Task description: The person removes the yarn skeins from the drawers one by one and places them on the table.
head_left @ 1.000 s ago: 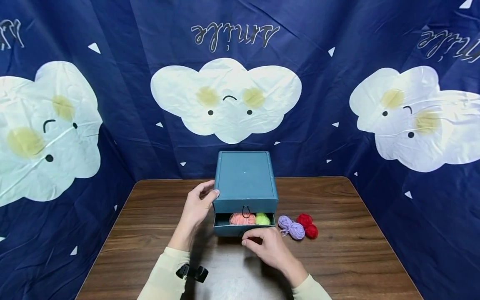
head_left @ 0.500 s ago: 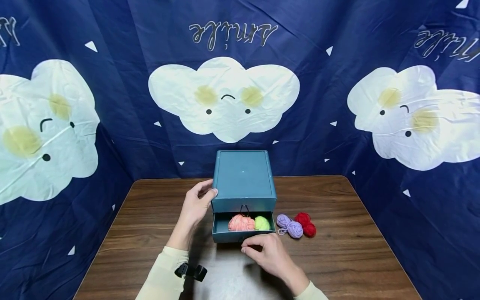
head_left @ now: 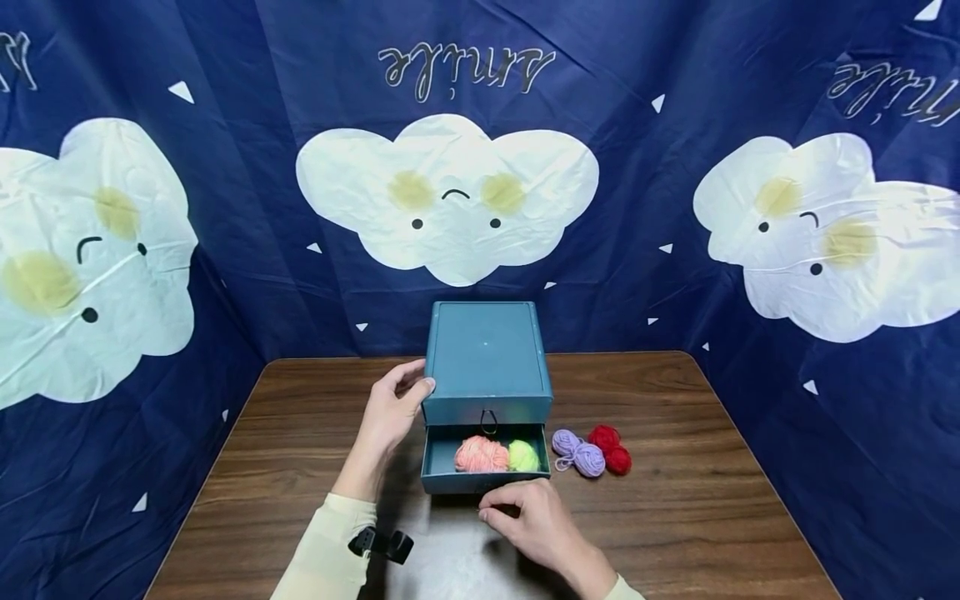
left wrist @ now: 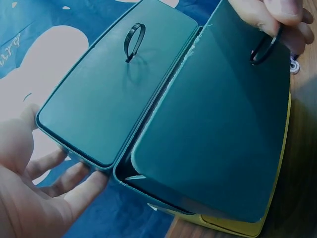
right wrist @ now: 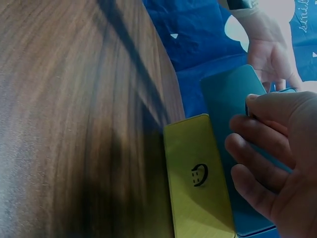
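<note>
My right hand [head_left: 534, 518] pinches black loop [left wrist: 270, 51] of pulled-out drawer [head_left: 450, 484]; left hand [head_left: 392, 407], uncurled, touches cabinet [head_left: 487, 350] at nine o'clock. Purple yarn [head_left: 579, 452] at drawer's three o'clock.

Both sleeves [head_left: 321, 546] are pale cream and plain — they reach to the wrists [head_left: 357, 483]. Around the left one goes a black strap [head_left: 363, 540], carrying a small black block [head_left: 400, 547].
</note>
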The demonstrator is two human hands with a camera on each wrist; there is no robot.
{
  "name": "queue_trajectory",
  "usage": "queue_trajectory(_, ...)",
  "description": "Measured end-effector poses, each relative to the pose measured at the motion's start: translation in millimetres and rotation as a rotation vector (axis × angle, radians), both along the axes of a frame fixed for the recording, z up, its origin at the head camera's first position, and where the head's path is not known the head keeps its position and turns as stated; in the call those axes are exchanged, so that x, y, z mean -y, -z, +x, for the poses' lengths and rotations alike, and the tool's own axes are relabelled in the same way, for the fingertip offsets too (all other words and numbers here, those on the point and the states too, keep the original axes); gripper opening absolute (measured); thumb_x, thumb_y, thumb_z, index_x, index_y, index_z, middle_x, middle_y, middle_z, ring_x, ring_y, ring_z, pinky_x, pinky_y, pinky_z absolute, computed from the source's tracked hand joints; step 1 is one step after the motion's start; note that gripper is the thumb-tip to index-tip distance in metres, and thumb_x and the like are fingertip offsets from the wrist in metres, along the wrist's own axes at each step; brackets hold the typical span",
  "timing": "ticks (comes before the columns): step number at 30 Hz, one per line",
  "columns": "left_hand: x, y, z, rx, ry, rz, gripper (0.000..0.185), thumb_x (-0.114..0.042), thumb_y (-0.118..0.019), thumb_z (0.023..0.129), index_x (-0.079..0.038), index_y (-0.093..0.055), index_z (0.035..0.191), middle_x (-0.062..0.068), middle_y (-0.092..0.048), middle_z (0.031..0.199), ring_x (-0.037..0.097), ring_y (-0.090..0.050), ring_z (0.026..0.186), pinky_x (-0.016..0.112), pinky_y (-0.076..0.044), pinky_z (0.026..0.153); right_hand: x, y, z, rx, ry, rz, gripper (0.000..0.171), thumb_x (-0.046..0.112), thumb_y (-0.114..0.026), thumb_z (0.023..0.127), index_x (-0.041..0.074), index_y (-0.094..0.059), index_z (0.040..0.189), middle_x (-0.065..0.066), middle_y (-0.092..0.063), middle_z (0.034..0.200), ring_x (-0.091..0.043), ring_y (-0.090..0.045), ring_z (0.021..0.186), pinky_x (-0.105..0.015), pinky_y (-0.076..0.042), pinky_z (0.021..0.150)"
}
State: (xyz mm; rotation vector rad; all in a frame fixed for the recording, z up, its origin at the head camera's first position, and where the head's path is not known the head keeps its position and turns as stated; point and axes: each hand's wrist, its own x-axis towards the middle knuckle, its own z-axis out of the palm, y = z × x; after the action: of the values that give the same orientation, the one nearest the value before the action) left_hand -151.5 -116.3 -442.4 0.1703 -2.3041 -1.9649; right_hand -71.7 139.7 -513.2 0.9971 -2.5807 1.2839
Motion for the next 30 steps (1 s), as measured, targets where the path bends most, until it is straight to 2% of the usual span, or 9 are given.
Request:
queue_trajectory(6,0.5,0.6,-0.2,-0.004,0.01,0.006,0.045,-0.021,-0.069,0.098,-0.01,-0.061,0.141,0.018,-0.062,0.13,0.015,-0.059,0.1,0.025,-0.052,0.076,0.4,5.9,2.4,0.031,0.001,-0.013,0.01,0.018,-0.081,0.089,0.027,-0.081,0.093,0.019,-0.075,0.088,0.008,-0.066,0.083,-0.033,-0.059,0.072)
queue_trajectory(16,0.0,-0.7,1.8,0.001,0.01,0.012,0.046,-0.022,-0.069,0.098,-0.011,-0.061,0.142,0.016,-0.062,0.131,0.015,-0.059,0.101,0.029,-0.053,0.08,-2.2,7.1,3.3,0.04,-0.031,-0.035,0.013,0.019,-0.079,0.091,0.029,-0.08,0.099,0.013,-0.077,0.095,0.006,-0.063,0.081,-0.027,-0.056,0.067)
queue_trajectory(21,0.1,-0.7,2.0,0.001,0.017,0.019,0.047,-0.023,-0.069,0.098,-0.011,-0.06,0.142,0.017,-0.061,0.133,0.017,-0.059,0.103,0.027,-0.052,0.079,-5.3,0.8,3.4,0.025,-0.035,-0.051,0.016,0.017,-0.079,0.091,0.029,-0.079,0.101,0.013,-0.075,0.097,0.002,-0.065,0.085,-0.024,-0.055,0.07)
queue_trajectory(26,0.9,1.0,1.0,-0.001,0.007,0.007,0.045,-0.02,-0.069,0.098,-0.01,-0.061,0.141,0.017,-0.062,0.131,0.017,-0.06,0.103,0.028,-0.053,0.08,-9.5,-11.3,3.5,0.022,-0.032,-0.068,0.015,0.019,-0.08,0.09,0.028,-0.078,0.102,0.009,-0.075,0.094,0.003,-0.06,0.078,-0.021,-0.053,0.066)
queue_trajectory(30,0.8,2.1,-0.1,-0.015,0.001,0.009,0.044,-0.017,-0.069,0.098,-0.007,-0.061,0.14,0.019,-0.063,0.127,0.016,-0.06,0.101,0.03,-0.054,0.08,-12.8,-22.1,1.9,-0.021,-0.03,-0.092,0.014,0.021,-0.081,0.09,0.028,-0.078,0.102,0.013,-0.072,0.09,0.004,-0.058,0.072,-0.02,-0.053,0.061)
